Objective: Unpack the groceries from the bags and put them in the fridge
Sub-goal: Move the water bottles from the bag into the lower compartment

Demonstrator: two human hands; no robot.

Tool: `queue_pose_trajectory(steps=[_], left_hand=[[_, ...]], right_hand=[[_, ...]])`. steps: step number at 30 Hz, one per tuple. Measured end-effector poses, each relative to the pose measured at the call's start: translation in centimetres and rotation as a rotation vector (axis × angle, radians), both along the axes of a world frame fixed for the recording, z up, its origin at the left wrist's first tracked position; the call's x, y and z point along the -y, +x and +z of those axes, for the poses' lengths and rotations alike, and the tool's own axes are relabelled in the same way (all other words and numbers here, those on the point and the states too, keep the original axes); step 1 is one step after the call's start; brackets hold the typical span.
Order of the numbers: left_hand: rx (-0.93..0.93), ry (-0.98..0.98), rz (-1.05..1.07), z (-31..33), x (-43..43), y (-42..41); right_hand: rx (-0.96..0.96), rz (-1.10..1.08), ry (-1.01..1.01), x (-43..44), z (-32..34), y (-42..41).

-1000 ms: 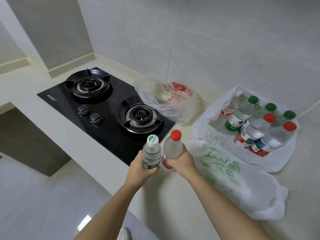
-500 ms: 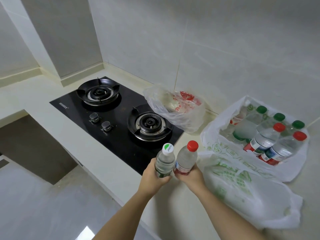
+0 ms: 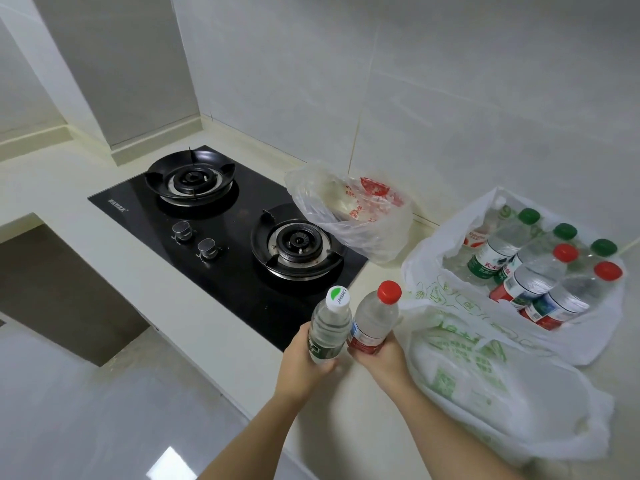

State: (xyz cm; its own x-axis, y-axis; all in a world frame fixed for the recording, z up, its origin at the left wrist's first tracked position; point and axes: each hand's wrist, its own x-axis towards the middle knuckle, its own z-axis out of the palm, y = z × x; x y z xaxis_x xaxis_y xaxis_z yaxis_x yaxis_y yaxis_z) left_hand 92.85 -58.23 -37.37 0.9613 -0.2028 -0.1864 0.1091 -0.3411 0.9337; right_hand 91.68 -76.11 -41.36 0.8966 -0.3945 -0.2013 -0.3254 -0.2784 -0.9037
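Fingers (image 3: 328, 364) of the left hand (image 3: 303, 362) are curled round the lower part of a white-capped water bottle (image 3: 329, 327), and the right hand (image 3: 384, 358) is clamped likewise on the base of a red-capped water bottle (image 3: 374, 320). Both bottles are held upright, side by side and touching, above the countertop (image 3: 104, 271) near its front edge, just past the front right corner of the black hob (image 3: 221, 251). Toward the right end of the countertop an open white bag with green print (image 3: 426, 271) is seen lying against the wall. Water bottles are laid in it on their sides; five caps can be counted, three green and two red, and one more bottle is partly hidden at the back. A second green-printed bag (image 3: 502, 393) is slumped in front of it, its contents concealed. Between the hob and the back wall a clear bag with red print (image 3: 381, 237) is set; something pale is held in it, but what cannot be told. Two burners and two knobs are counted on the hob.
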Motion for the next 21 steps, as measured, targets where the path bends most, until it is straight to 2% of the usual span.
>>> queue_pose_trajectory(steps=[8,15,21], left_hand=[[0.078,-0.080,0.075,2.8,-0.7,-1.0],[0.237,-0.144,0.206,10.1,-4.2,-0.8],[0.322,-0.174,0.320,17.5,-9.5,-4.0]], right_hand=[[0.124,0.018,0.133,-1.2,4.0,-0.7],[0.310,0.103,0.252,-4.1,14.3,-0.5],[0.418,0.282,0.253,-9.2,21.8,-1.7]])
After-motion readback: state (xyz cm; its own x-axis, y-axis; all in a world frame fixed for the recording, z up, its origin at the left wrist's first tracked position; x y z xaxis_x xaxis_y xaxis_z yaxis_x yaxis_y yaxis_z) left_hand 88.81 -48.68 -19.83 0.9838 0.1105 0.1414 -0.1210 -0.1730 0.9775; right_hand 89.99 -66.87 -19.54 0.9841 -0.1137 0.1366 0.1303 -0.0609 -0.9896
